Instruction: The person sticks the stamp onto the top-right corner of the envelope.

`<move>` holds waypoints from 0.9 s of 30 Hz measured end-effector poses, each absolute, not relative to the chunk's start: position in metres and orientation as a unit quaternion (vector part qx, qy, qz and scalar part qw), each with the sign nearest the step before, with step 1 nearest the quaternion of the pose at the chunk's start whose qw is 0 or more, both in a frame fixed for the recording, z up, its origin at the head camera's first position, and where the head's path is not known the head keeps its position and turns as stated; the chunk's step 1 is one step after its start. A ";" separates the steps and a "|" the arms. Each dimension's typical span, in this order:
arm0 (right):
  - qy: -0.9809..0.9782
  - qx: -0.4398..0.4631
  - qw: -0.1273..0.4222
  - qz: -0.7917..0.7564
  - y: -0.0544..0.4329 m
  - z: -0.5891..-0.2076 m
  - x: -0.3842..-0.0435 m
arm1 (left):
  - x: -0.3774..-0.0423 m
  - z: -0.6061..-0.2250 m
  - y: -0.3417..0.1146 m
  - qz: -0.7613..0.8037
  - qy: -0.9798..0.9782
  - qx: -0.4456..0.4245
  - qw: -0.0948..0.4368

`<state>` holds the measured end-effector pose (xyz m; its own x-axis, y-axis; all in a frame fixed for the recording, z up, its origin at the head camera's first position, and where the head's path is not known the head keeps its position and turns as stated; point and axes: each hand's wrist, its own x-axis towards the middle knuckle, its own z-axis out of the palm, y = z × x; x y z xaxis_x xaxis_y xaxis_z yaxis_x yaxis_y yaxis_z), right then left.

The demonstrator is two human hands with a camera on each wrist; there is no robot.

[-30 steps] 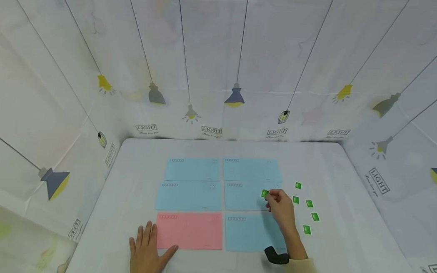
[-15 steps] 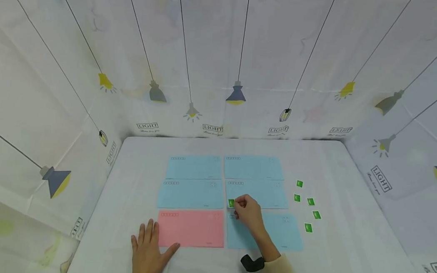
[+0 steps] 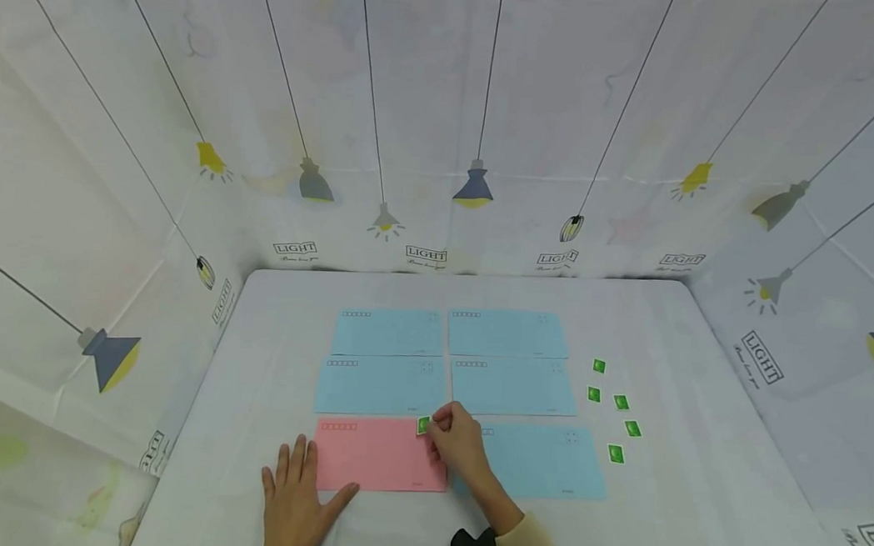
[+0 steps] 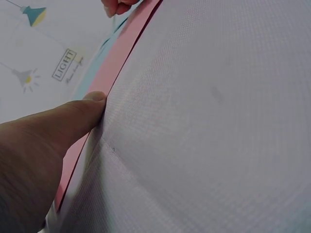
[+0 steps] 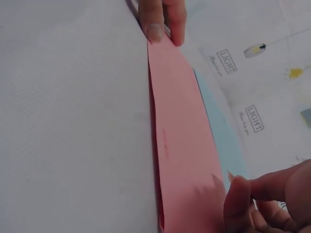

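A pink envelope (image 3: 373, 461) lies at the front left of the table. My left hand (image 3: 297, 507) is spread flat at its lower left corner; in the left wrist view the thumb (image 4: 80, 114) presses on the envelope's near edge. Between thumb and forefinger, my right hand (image 3: 462, 443) pinches a small green stamp (image 3: 423, 425) by its right side. That stamp overlaps the pink envelope's upper right corner in the head view. The right wrist view shows the pinching fingers (image 5: 238, 196) close over the pink paper, the stamp itself mostly hidden there.
Several blue envelopes lie in two columns, one of them (image 3: 545, 463) partly under my right forearm. To their right, several loose green stamps (image 3: 616, 453) are scattered on the white tablecloth (image 3: 693, 506). A lamp-printed white curtain (image 3: 431, 122) surrounds the table's far sides.
My right hand has carried the pinched stamp left and toward me, from over the right-hand blue envelopes to the pink one's upper right corner. The left hand has stayed in place.
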<state>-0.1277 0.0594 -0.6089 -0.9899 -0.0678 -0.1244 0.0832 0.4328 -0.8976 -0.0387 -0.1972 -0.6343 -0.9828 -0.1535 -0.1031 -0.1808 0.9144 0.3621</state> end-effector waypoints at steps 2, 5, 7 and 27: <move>0.843 0.005 0.071 -0.533 0.056 -0.612 -0.126 | -0.039 -0.634 -0.197 0.187 0.978 -0.086 0.036; 0.840 0.005 0.069 -0.538 0.053 -0.614 -0.124 | -0.039 -0.633 -0.197 0.185 0.978 -0.086 0.034; 0.843 0.007 0.067 -0.534 0.051 -0.615 -0.123 | -0.039 -0.633 -0.196 0.186 0.978 -0.086 0.034; 0.906 -0.050 -0.007 -0.421 0.041 -0.626 -0.123 | -0.039 -0.638 -0.198 0.191 0.976 -0.092 0.040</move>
